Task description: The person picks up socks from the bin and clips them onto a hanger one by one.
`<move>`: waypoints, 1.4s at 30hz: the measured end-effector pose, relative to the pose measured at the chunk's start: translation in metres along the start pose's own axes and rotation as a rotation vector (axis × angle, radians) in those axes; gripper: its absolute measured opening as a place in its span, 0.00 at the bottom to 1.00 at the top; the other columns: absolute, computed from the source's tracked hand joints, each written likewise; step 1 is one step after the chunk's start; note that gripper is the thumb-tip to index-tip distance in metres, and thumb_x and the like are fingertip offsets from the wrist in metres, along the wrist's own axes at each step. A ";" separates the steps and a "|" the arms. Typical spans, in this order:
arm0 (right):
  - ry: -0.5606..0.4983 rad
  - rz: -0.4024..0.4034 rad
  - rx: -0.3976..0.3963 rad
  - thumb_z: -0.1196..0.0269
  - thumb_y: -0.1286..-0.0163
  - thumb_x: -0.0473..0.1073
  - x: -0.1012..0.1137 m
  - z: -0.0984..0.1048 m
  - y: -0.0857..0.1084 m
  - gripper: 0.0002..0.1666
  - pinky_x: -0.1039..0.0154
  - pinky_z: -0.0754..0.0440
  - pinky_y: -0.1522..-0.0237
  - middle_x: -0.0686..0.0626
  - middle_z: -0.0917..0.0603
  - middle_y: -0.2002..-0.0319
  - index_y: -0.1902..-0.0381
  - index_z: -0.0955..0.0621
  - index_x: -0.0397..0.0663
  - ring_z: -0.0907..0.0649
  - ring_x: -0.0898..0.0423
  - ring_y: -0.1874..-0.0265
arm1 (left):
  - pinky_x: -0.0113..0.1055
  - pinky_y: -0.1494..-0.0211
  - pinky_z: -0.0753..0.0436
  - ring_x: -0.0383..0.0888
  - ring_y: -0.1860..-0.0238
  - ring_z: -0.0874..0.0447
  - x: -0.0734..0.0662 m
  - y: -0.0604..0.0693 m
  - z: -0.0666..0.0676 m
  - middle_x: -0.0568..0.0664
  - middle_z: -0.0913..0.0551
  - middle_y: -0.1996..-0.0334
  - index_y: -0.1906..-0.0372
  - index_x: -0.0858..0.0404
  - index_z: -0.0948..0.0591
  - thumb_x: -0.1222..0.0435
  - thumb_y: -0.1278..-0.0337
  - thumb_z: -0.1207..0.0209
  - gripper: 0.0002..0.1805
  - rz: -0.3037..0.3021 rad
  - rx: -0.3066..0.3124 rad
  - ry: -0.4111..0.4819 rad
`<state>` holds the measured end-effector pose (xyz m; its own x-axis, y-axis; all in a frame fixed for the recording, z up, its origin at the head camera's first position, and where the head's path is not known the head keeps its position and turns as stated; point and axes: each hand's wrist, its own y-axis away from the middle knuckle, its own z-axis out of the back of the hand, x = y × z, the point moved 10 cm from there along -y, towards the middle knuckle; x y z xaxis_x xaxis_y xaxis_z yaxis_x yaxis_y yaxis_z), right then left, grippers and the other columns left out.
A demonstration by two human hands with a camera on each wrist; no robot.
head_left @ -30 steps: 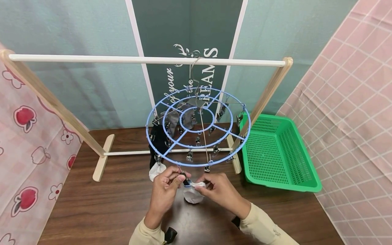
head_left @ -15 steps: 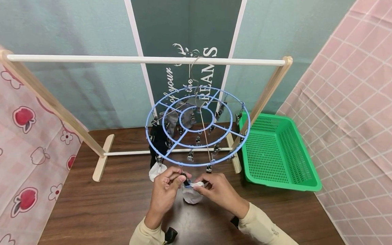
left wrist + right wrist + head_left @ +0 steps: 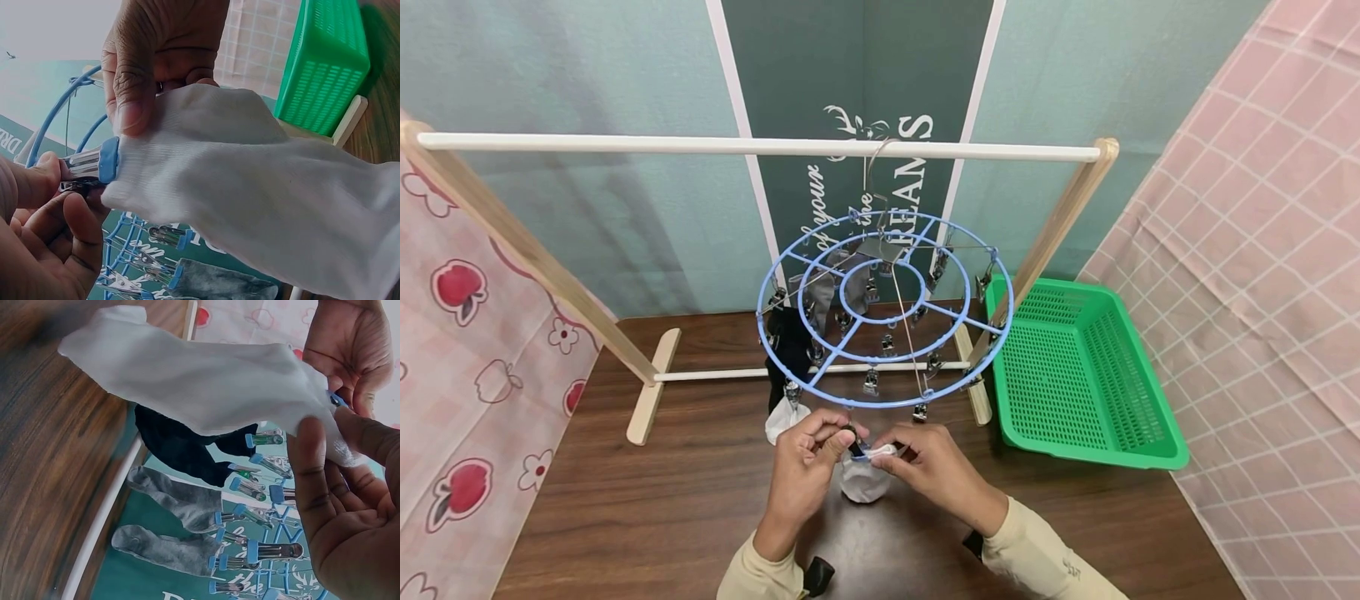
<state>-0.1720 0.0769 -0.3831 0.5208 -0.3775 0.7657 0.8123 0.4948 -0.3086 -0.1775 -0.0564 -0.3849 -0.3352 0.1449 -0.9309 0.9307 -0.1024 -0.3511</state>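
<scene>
My left hand (image 3: 805, 467) pinches a metal clip (image 3: 86, 164) with blue tips, between thumb and fingers. A white sock (image 3: 219, 162) has its ribbed cuff at those tips; whether the clip bites the cuff I cannot tell. With thumb and fingers my right hand (image 3: 943, 467) holds the cuff's other side, and the sock's foot droops below. Just above both hands is the front of a round blue hanger (image 3: 880, 405). A second white sock (image 3: 785, 421) hangs left of my left hand, near a black sock (image 3: 181, 447). Grey socks (image 3: 165, 550) hang farther back.
The hanger hooks over the white rail (image 3: 625, 144) of a wooden-legged rack. Several metal clips dangle from its rings. A green basket (image 3: 1105, 458) stands on the brown table (image 3: 587, 500) at right. Printed cloths surround the table on three sides.
The hanger has turned slightly, its front clips drifting right. The lower part of the held white sock has swung a little left. Both hands keep nearly the same place and grip.
</scene>
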 end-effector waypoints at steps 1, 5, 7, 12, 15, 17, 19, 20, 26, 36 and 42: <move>-0.004 0.001 -0.008 0.31 0.40 0.38 0.000 0.000 0.000 0.06 0.67 0.18 0.71 0.54 0.14 0.67 0.64 0.16 0.47 0.18 0.66 0.71 | 0.26 0.69 0.22 0.38 0.66 0.17 0.000 0.000 0.000 0.64 0.15 0.70 0.66 0.74 0.23 0.78 0.42 0.42 0.01 0.001 -0.001 0.002; -0.008 0.007 -0.042 0.31 0.40 0.38 0.000 0.003 0.000 0.06 0.67 0.18 0.73 0.54 0.15 0.67 0.64 0.16 0.46 0.19 0.66 0.73 | 0.27 0.66 0.21 0.39 0.66 0.16 -0.001 0.000 -0.001 0.65 0.15 0.70 0.67 0.76 0.24 0.80 0.43 0.42 0.02 -0.007 0.001 0.019; -0.012 0.010 -0.052 0.31 0.40 0.38 0.000 0.003 0.000 0.06 0.67 0.18 0.73 0.54 0.15 0.68 0.64 0.16 0.46 0.19 0.66 0.73 | 0.27 0.64 0.20 0.41 0.66 0.15 -0.001 0.000 -0.001 0.65 0.15 0.71 0.67 0.75 0.24 0.81 0.44 0.42 0.02 -0.011 0.000 0.036; -0.025 0.002 -0.066 0.31 0.40 0.39 0.000 0.004 0.000 0.07 0.66 0.18 0.74 0.53 0.15 0.68 0.64 0.16 0.45 0.18 0.66 0.74 | 0.28 0.61 0.20 0.43 0.66 0.14 -0.002 0.000 -0.002 0.66 0.16 0.71 0.67 0.73 0.23 0.81 0.45 0.42 0.03 -0.028 -0.004 0.046; -0.023 -0.009 -0.073 0.31 0.40 0.39 0.000 0.004 -0.001 0.07 0.67 0.18 0.74 0.53 0.14 0.68 0.64 0.16 0.45 0.19 0.66 0.74 | 0.27 0.62 0.20 0.42 0.65 0.15 -0.003 -0.001 -0.001 0.64 0.15 0.71 0.68 0.72 0.23 0.81 0.45 0.41 0.04 -0.031 -0.006 0.016; -0.016 -0.019 -0.077 0.31 0.40 0.39 -0.001 0.004 -0.002 0.07 0.68 0.18 0.74 0.53 0.14 0.68 0.64 0.16 0.46 0.19 0.66 0.74 | 0.27 0.64 0.21 0.41 0.66 0.15 -0.002 -0.001 0.000 0.63 0.14 0.70 0.68 0.72 0.24 0.80 0.45 0.40 0.04 -0.021 -0.003 -0.008; -0.014 -0.030 -0.082 0.30 0.40 0.39 -0.002 0.004 -0.002 0.07 0.68 0.18 0.74 0.53 0.14 0.68 0.64 0.16 0.46 0.19 0.66 0.75 | 0.27 0.66 0.21 0.41 0.66 0.15 0.000 -0.001 0.000 0.62 0.14 0.70 0.68 0.73 0.24 0.78 0.45 0.39 0.04 -0.003 0.001 -0.020; -0.015 -0.038 -0.082 0.31 0.40 0.39 -0.003 0.004 -0.001 0.07 0.69 0.18 0.74 0.53 0.14 0.68 0.64 0.16 0.46 0.19 0.66 0.75 | 0.27 0.66 0.20 0.42 0.66 0.14 0.001 0.000 -0.001 0.63 0.14 0.70 0.67 0.73 0.24 0.78 0.45 0.39 0.04 0.008 0.004 -0.023; -0.072 -0.091 -0.072 0.31 0.39 0.41 -0.009 -0.001 0.003 0.08 0.68 0.18 0.75 0.50 0.14 0.68 0.64 0.16 0.44 0.19 0.65 0.77 | 0.29 0.63 0.18 0.44 0.64 0.13 0.011 0.002 -0.001 0.64 0.14 0.68 0.65 0.75 0.24 0.76 0.46 0.37 0.07 0.085 0.011 -0.006; -0.055 -0.124 -0.097 0.32 0.38 0.41 -0.011 -0.001 0.005 0.05 0.69 0.20 0.77 0.52 0.14 0.70 0.65 0.16 0.46 0.19 0.65 0.78 | 0.30 0.65 0.17 0.40 0.66 0.15 0.012 0.006 0.003 0.63 0.14 0.66 0.61 0.74 0.20 0.76 0.51 0.34 0.11 0.115 -0.004 -0.017; -0.074 -0.136 -0.101 0.32 0.38 0.41 -0.011 0.001 0.005 0.06 0.68 0.19 0.77 0.50 0.14 0.70 0.65 0.16 0.44 0.19 0.63 0.79 | 0.30 0.69 0.19 0.40 0.69 0.16 0.012 0.007 0.005 0.60 0.14 0.68 0.60 0.72 0.18 0.75 0.53 0.31 0.13 0.104 0.006 -0.064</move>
<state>-0.1744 0.0839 -0.3928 0.3862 -0.3750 0.8427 0.8984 0.3601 -0.2515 -0.1762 -0.0602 -0.3988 -0.2454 0.0698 -0.9669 0.9603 -0.1193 -0.2523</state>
